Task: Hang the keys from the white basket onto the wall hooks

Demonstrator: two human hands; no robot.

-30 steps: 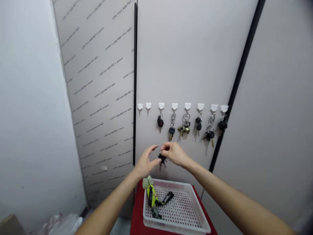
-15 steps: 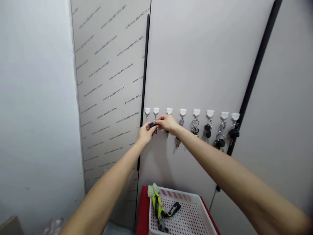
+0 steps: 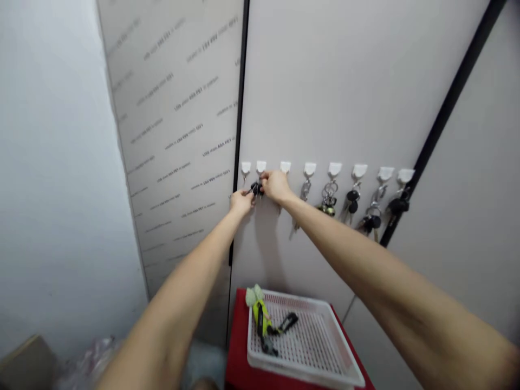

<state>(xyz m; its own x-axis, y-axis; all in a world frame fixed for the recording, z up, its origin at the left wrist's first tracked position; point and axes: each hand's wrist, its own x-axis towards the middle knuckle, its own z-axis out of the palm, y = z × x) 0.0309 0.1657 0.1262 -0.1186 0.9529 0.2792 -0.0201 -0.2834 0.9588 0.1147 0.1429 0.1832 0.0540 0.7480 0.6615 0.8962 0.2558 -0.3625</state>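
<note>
A small bunch of keys (image 3: 257, 189) with black heads is between my two hands, just below the second white hook (image 3: 261, 167) from the left. My left hand (image 3: 242, 202) pinches the keys from the left side. My right hand (image 3: 276, 186) closes its fingers at the top of the bunch, near the hook; its ring is mostly hidden, so whether it sits on the hook I cannot tell. The leftmost hook (image 3: 246, 168) carries no keys. Behind my right hand, the third hook (image 3: 285, 167) is partly covered.
More key bunches (image 3: 329, 197) hang from white hooks to the right on the pale cabinet door (image 3: 325, 97). Below, a white plastic basket (image 3: 345, 355) holds a yellow-green strap item (image 3: 262, 319) on a red surface (image 3: 236, 357). A dark vertical handle (image 3: 240, 108) runs left of the hooks.
The view has shifted, so the hooks and basket appear higher. My left hand has drawn slightly down and left relative to the hook, and the keys show more between both hands.
</note>
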